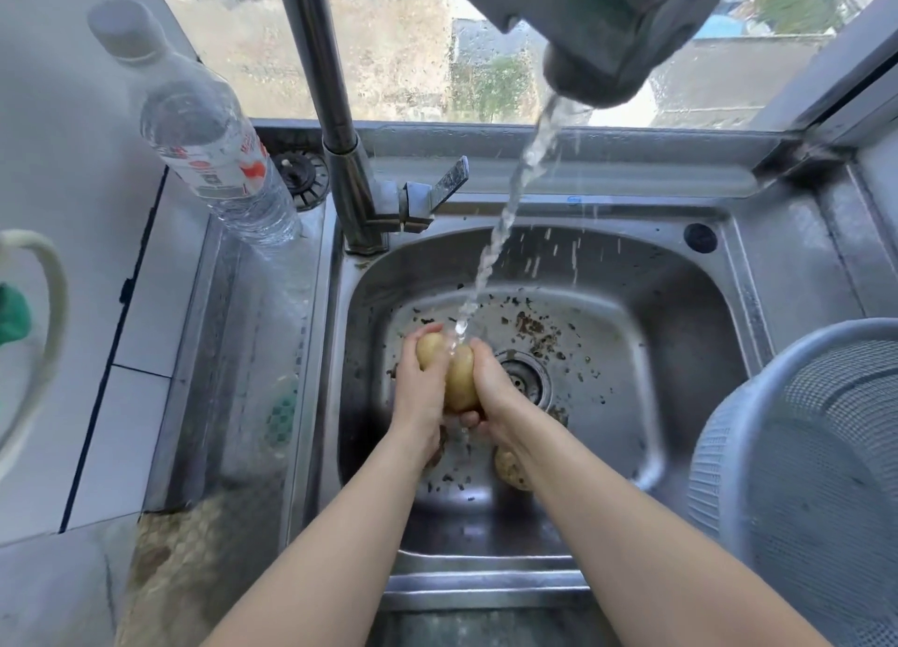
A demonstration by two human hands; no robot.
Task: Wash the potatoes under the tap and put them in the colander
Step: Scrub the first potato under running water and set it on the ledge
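A yellow potato (454, 372) is held low over the steel sink (680, 306), between my left hand (418, 393) and my right hand (495, 389). Both hands clasp it from the sides. Water from the tap spout (597, 39) falls in a slanting stream onto the potato's top. A second, dirtier potato (510, 466) lies on the sink floor under my right forearm, partly hidden. The pale blue mesh colander (802, 476) stands on the right drainboard, and nothing shows inside it.
Peel scraps and dirt lie around the drain (527, 379). The tap column with its lever (388, 199) rises at the sink's back left. A plastic water bottle (214, 145) stands on the left ledge. A green scrubber (282, 418) rests on the left drainboard.
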